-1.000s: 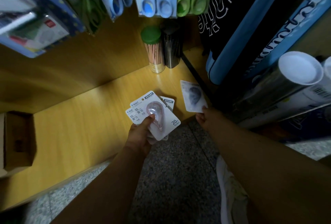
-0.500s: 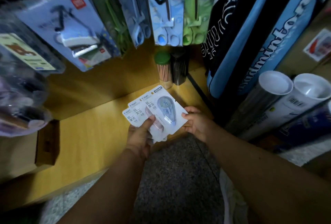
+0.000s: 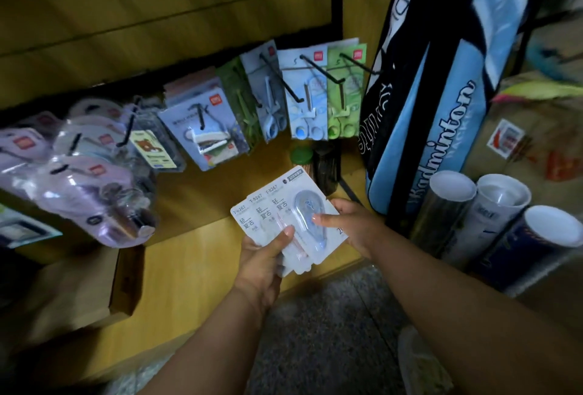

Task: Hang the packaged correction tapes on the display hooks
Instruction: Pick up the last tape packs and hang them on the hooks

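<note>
A fanned stack of packaged correction tapes [image 3: 277, 208], white cards with clear blisters, is held low in front of the shelf. My left hand [image 3: 263, 257] grips the stack from below with the thumb on the card faces. My right hand [image 3: 350, 224] holds the right edge, its thumb lying across the top blue blister [image 3: 307, 214]. Black display hooks [image 3: 318, 68] stick out of the wooden wall above, several carrying hung packs of scissors and staplers.
A blue badminton racket bag [image 3: 441, 104] leans at the right, with several tubes [image 3: 451, 202] below it. Purple blister packs [image 3: 85, 192] hang at the left. A green-lidded pencil jar [image 3: 301, 155] stands on the wooden shelf [image 3: 195, 268]. A cardboard box [image 3: 75, 293] sits at lower left.
My right hand picked up the pack lying on the shelf and laid it on the stack in my left hand. The view has tilted up, so the hooks and hung packs show.
</note>
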{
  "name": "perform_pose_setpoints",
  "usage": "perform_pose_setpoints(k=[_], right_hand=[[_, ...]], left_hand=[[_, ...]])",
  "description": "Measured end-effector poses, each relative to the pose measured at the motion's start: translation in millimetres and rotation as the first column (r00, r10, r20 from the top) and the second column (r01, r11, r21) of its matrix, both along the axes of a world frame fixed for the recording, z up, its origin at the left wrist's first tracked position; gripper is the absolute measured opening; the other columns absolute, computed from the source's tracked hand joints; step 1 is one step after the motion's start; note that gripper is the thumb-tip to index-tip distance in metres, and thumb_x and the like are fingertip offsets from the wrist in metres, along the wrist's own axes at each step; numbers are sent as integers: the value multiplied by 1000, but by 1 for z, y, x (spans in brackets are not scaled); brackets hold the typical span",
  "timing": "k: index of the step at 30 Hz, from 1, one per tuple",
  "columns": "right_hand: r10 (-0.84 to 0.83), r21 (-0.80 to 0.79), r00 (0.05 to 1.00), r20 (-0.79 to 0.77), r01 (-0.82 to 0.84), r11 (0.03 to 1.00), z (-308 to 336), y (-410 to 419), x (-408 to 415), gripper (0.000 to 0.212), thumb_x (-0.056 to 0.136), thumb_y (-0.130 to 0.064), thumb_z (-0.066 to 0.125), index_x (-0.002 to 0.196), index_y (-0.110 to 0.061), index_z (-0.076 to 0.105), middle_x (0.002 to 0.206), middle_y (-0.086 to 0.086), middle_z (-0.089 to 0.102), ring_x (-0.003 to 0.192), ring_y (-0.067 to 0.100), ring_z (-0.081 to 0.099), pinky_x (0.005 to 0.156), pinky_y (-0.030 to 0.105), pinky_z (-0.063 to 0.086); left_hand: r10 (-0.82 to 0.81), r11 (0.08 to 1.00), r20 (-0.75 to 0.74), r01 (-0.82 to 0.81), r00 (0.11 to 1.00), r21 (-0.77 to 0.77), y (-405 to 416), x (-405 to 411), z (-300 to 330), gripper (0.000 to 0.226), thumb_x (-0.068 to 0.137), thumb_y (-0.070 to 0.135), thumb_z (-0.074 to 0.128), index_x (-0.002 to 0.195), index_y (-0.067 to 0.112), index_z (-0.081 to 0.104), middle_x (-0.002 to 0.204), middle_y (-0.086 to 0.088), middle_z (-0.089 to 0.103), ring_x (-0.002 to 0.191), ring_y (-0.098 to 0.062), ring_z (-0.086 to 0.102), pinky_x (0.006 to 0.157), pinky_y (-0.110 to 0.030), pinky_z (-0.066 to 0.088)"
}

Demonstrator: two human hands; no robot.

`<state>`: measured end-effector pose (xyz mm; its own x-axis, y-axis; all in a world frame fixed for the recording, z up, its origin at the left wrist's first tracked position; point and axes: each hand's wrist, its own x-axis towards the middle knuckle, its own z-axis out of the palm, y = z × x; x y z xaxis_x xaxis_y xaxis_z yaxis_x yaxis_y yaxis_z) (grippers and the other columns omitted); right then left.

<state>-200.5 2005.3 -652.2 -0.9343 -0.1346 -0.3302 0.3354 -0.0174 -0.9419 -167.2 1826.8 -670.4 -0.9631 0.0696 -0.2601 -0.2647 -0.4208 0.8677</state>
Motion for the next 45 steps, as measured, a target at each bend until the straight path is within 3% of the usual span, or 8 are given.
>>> perform_pose_setpoints(k=[7,11,14,19,26,34,40,45], right_hand=[[-30,-39,997,-69,27,999,37,-4,22,13,80,-6,73,87,-13,65,80,0,71,71,14,68,60,25,53],[-33,-66,993,-118,25,998,57,-4,31,18,76,-5,75,89,-13,65,89,5,72,84,23,68,75,36,55],[-36,-93,985,-170,20,995,76,-6,37,19,75,-4,76,88,-12,64,88,5,72,83,24,68,73,36,54],[-64,-167,966,-252,22,986,110,-13,48,17,77,-2,73,87,-11,64,82,4,73,73,19,70,65,31,55],[-150,-260,942,-300,71,963,149,-5,63,29,76,-7,73,103,-6,65,97,12,73,91,33,68,91,54,48],[-236,-379,874,-424,65,923,205,18,71,39,67,-15,72,104,-6,65,89,8,76,76,19,73,60,28,57],[-398,-458,781,-482,163,874,261,42,60,14,82,-7,67,96,-8,66,88,9,75,74,18,72,65,30,60],[-498,-483,674,-545,234,844,322,64,37,12,83,-9,70,95,-9,67,88,6,75,75,15,73,62,28,59]], left_hand=[[-28,993,-78,37,997,111,-2,23,29,62,79,2,73,137,8,53,132,-18,63,120,-39,61,98,-59,49],[-96,987,-78,105,992,120,-5,33,56,55,83,-2,69,135,7,54,129,-20,65,113,-41,65,85,-57,57],[-178,974,-44,182,983,132,-8,41,76,52,82,2,72,131,9,57,126,-21,67,105,-43,68,69,-57,59],[-187,969,-158,209,969,131,-5,48,101,54,84,9,67,137,12,54,131,-22,63,114,-48,62,81,-62,54],[-185,961,-251,229,950,157,3,55,147,53,86,5,67,137,9,53,129,-21,65,111,-41,66,78,-51,59],[-124,989,-312,145,942,44,22,57,214,50,76,11,70,125,8,61,109,-15,75,91,-33,75,64,-42,62],[-68,997,-332,79,941,19,35,38,257,49,77,10,73,125,12,61,106,-14,76,89,-34,75,67,-48,62],[-80,996,-366,91,927,12,43,33,279,50,77,10,72,125,12,59,103,-13,77,81,-33,76,52,-39,58]])
